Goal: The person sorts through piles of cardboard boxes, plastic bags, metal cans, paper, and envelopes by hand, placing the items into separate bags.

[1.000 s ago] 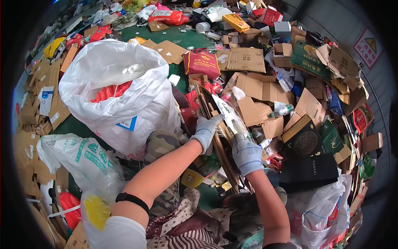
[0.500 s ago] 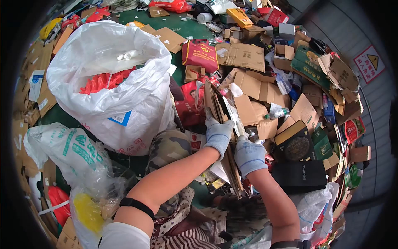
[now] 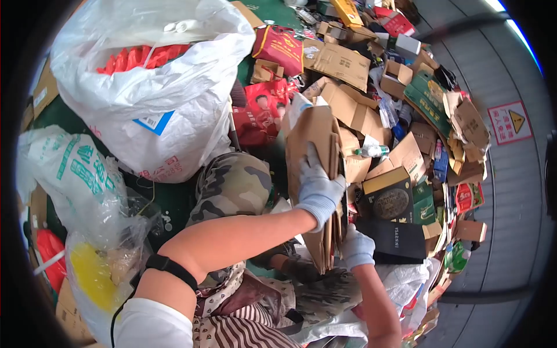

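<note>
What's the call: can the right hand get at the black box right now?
Probably yes, once freed. The right hand sits right beside the black box with nothing between them, but it is busy gripping the cardboard stack along with the left hand.

Waste-sorting depot: cardboard (image 3: pixel 342 64) heaped across upper right, stuffed white sacks (image 3: pixel 151 98) upper left, green floor (image 3: pixel 171 200), warning sign (image 3: pixel 509 122) on corrugated wall (image 3: pixel 510 191) at right.

sack (image 3: pixel 145 87) left | cardboard stack (image 3: pixel 316 174) centre, between both hands | box pile (image 3: pixel 418 116) right, behind
</note>
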`<state>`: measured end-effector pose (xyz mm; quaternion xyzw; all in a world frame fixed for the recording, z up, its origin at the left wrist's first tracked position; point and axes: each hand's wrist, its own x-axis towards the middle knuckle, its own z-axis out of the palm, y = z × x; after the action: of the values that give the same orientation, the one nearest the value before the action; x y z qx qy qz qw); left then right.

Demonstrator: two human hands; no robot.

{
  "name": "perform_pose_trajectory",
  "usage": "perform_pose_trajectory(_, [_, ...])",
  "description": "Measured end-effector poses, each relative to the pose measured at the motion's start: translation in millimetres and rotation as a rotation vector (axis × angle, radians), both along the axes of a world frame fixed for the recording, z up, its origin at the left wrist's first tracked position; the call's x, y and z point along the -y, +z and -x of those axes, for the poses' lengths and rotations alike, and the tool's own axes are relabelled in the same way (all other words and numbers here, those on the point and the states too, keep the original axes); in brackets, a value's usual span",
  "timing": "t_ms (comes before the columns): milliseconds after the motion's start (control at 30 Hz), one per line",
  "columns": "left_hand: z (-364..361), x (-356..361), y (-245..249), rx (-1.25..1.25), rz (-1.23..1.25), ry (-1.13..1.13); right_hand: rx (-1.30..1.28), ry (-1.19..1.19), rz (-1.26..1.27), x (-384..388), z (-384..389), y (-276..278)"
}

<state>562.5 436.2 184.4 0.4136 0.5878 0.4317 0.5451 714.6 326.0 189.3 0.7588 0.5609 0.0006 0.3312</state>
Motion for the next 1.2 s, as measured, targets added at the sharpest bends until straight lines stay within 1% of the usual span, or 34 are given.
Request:
perform_pose_trajectory(67, [-8.0,4.1,4.3,-0.037,0.053,-0.047,-0.013,0.031,-0.134,7.8,-9.1,4.0])
perform_pose_trajectory(100, [-9.4,4.9,3.9,-0.025,0.022,-0.029,0.018,0.071,-0.185,8.6,-16.2,3.1])
perform_pose_trajectory(133, [-11.9,7.2,3.7,-0.01,-0.011,-0.018,0.001,0.065,-0.262,4.1,-29.9,1.4])
perform_pose_trajectory(200, [-11.1,7.1,3.1,0.024,-0.033,-0.01,0.029,-0.035,-0.405,-15.3,-49.7,14.2])
perform_pose_trajectory(233, [-13.4,3.8,2.3,0.015,-0.012,-0.01,0.031,-0.036,-0.443,-24.7,-58.3,19.5])
perform_pose_trajectory(267, [-16.9,-0.9,-2.1,0.011,-0.06,-0.011,0.031,-0.035,-0.48,-33.7,-66.0,23.0])
perform_pose_trajectory(333, [-17.0,-14.4,2.4,-0.042,-0.08,0.016,0.018,0.042,-0.546,-51.6,-80.0,22.8])
perform_pose_trajectory(367, [-17.0,-22.5,2.7,-0.03,-0.15,0.056,0.017,0.022,-0.552,-61.7,-83.4,24.0])
perform_pose_trajectory(400, [-15.7,-30.6,6.0,-0.025,-0.15,0.01,0.011,0.015,-0.56,-72.6,-85.2,24.7])
perform_pose_trajectory(467, [-19.4,-38.1,9.9,-0.037,-0.123,-0.039,0.01,-0.122,-0.497,-89.1,-84.6,33.7])
perform_pose_trajectory(533, [-21.1,-29.5,20.1,-0.099,-0.075,-0.071,-0.057,-0.16,-0.566,-92.0,-93.9,31.3])
perform_pose_trajectory(600, [-23.5,-13.0,10.7,-0.098,-0.123,-0.031,-0.048,-0.027,-0.659,-77.6,-115.6,14.9])
perform_pose_trajectory(667, [-12.4,12.8,2.6,-0.039,-0.118,-0.067,-0.083,-0.078,-0.589,-58.8,-94.3,17.5])
perform_pose_trajectory(700, [-11.9,23.3,-4.4,-0.056,-0.155,-0.057,-0.102,-0.08,-0.578,-46.0,-88.8,13.1])
perform_pose_trajectory(733, [-11.0,29.3,-9.9,-0.075,-0.196,-0.054,-0.122,-0.089,-0.57,-30.6,-84.1,6.3])
perform_pose_trajectory(767, [-7.2,30.3,-8.8,-0.029,-0.19,-0.086,-0.17,-0.05,-0.598,-12.7,-82.9,-9.2])
perform_pose_trajectory(800, [-3.3,29.3,-7.8,-0.035,-0.193,-0.131,-0.218,-0.01,-0.628,3.0,-80.2,-25.1])
perform_pose_trajectory(900, [11.1,30.9,-3.9,-0.094,-0.212,-0.283,-0.26,-0.138,-0.619,36.0,-48.1,-50.5])
perform_pose_trajectory(967, [18.2,39.8,-9.4,-0.069,-0.276,-0.335,-0.275,-0.266,-0.584,51.0,-26.9,-55.4])
perform_pose_trajectory(1000, [21.2,47.2,-13.8,-0.056,-0.307,-0.373,-0.284,-0.294,-0.604,65.5,-35.5,-77.4])
perform_pose_trajectory(1033, [23.7,53.8,-24.6,-0.123,-0.416,-0.37,-0.314,-0.302,-0.606,74.4,-23.1,-76.7])
perform_pose_trajectory(1067, [28.7,59.2,-29.3,-0.063,-0.464,-0.392,-0.346,-0.309,-0.608,82.1,-9.1,-77.0])
perform_pose_trajectory(1100, [35.5,65.7,-37.9,-0.12,-0.51,-0.456,-0.353,-0.296,-0.624,99.4,-13.0,-104.0])
perform_pose_trajectory(1133, [43.3,71.8,-45.4,-0.18,-0.557,-0.517,-0.314,-0.376,-0.497,103.7,7.3,-93.7])
perform_pose_trajectory(1200, [62.8,86.4,-43.4,-0.05,-0.526,-0.605,-0.371,-0.351,-0.422,128.6,19.4,-114.2])
